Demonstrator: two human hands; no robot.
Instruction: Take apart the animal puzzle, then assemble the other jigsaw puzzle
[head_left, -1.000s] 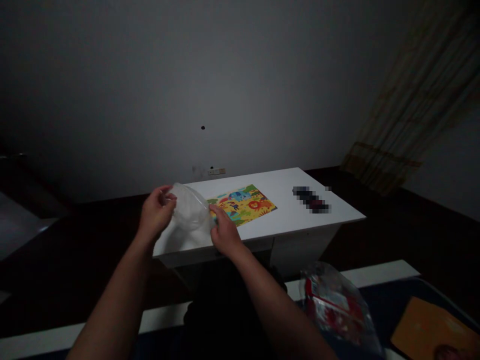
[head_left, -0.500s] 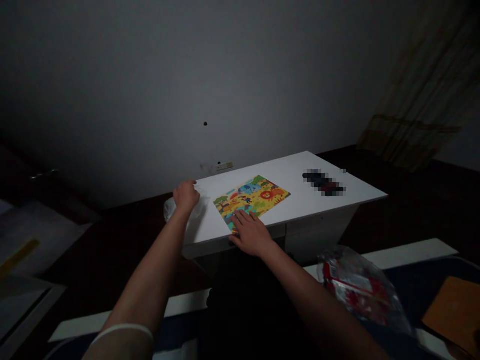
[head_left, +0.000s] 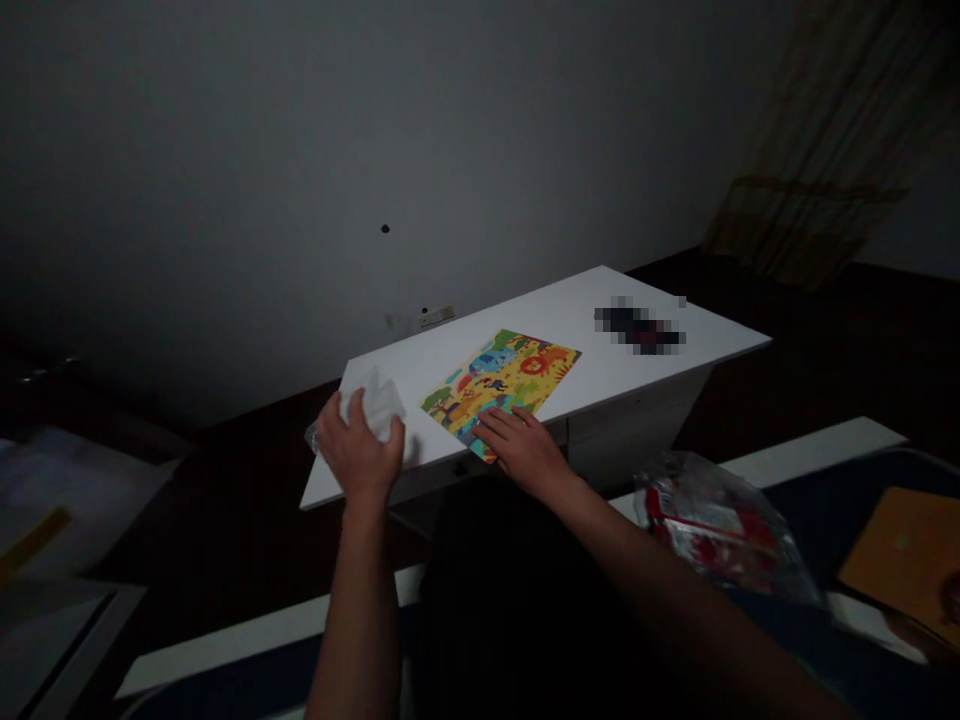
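The room is dim, and the wall [head_left: 480,150] fades from grey to near-black towards the corners. The table [head_left: 551,305] is the brightest surface, and the card [head_left: 517,368] keeps its vivid colours. A soft shadow lies on the tabletop beside the left hand [head_left: 360,445]. The floor [head_left: 247,450] sinks into black. Small glints dot the bag [head_left: 724,530]. Coarse pixels mask a dark item [head_left: 639,330]. The curtain [head_left: 810,190] leans, stretched, near the right edge; the yellow strip [head_left: 34,543] looks blurred.
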